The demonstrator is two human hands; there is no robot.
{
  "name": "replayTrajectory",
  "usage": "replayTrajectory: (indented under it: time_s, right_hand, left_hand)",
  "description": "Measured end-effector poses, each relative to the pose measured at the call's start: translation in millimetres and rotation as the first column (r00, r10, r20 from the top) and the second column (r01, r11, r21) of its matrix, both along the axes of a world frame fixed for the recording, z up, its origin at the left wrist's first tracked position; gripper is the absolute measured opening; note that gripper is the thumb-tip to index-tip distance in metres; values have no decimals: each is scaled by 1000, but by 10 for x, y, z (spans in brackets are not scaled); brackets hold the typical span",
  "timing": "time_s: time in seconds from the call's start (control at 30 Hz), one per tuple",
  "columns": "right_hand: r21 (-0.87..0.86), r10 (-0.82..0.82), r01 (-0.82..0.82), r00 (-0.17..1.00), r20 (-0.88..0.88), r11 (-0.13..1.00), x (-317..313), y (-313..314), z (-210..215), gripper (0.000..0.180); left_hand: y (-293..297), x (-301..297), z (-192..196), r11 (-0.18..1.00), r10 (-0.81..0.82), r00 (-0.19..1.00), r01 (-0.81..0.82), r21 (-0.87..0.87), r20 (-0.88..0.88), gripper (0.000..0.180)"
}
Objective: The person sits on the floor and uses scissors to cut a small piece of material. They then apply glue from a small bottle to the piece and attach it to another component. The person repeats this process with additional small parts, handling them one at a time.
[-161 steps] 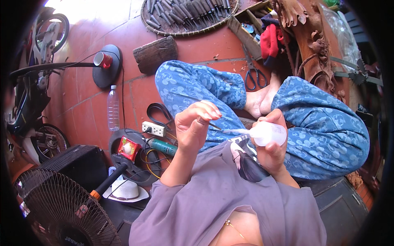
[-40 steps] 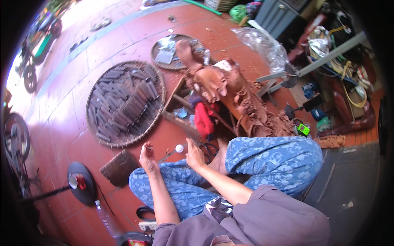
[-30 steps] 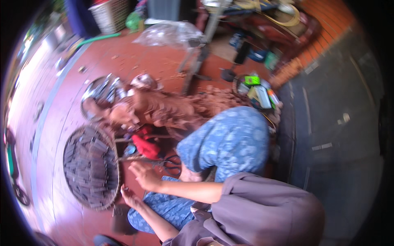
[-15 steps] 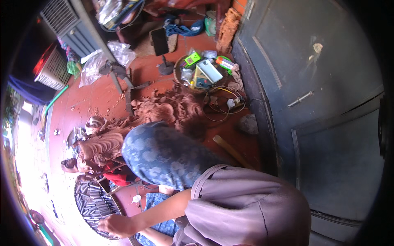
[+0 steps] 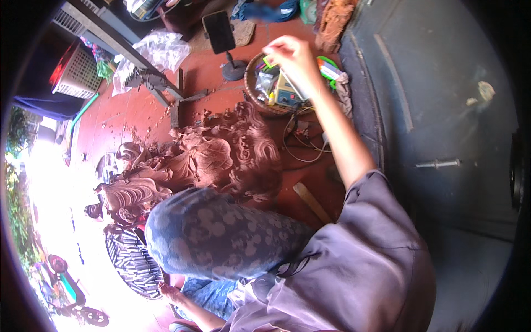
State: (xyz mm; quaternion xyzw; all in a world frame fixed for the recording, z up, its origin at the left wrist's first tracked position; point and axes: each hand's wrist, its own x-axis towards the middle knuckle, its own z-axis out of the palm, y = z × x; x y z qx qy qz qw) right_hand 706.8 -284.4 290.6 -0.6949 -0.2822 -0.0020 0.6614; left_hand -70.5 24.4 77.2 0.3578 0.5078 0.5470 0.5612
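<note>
My right hand (image 5: 292, 54) is stretched out over a round woven basket (image 5: 250, 95) at the far side. Its fingers are bent together just above a lime-green item (image 5: 269, 61), and what they hold, if anything, is hidden. Under that wrist lie a pale flat phone-like slab (image 5: 294, 86) and a small boxed device with a blue front (image 5: 286, 98). At the lower left my left hand (image 5: 172, 293) rests at the rim of a round tray with curled fingers; its grip is too small to make out. Many dark metal carving tools (image 5: 135, 263) fill that tray.
A large reddish-brown wood carving (image 5: 204, 155) lies on the tiled floor beyond my knee (image 5: 221, 232). A phone on a stand (image 5: 219, 33), a metal-legged frame (image 5: 127, 52) and a wooden stick (image 5: 312, 202) are around it. Loose cables (image 5: 298, 141) run near the grey door (image 5: 431, 110).
My right hand has left the tool tray and swung up and away to the basket. The left hand, hidden before, now shows at the tray's rim. The view has shifted slightly.
</note>
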Motion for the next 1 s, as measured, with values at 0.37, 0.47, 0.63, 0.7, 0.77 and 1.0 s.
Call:
replayTrajectory:
  time_s: [0.37, 0.47, 0.63, 0.7, 0.77, 1.0]
  right_hand:
    - [-874, -167, 389, 920, 354, 291, 2647, 228, -2132, 52]
    - [-911, -79, 289, 957, 278, 295, 2904, 440, -2442, 69]
    - [-890, 181, 350, 894, 411, 291, 3266, 331, -3197, 54]
    - [-950, 402, 245, 863, 305, 194, 3538, 142, -3078, 55]
    - [-974, 418, 192, 880, 225, 120, 3451, 256, -3195, 50]
    - [-737, 68, 655, 738, 671, 166, 3602, -283, -2697, 50]
  left_hand:
    - [24, -504, 378, 840, -308, 911, 396, 371, -276, 38]
    - [-286, 333, 853, 910, 414, 910, -414, -30, -9, 50]
    - [-275, -548, 1128, 999, -5, 912, -10, -35, -410, 49]
    - [53, -356, 1149, 996, 48, 923, -72, -47, -383, 44]
    - [99, -174, 1297, 990, 123, 928, -140, -22, -352, 39]
    - [82, 803, 938, 987, -111, 974, 85, 137, 196, 31]
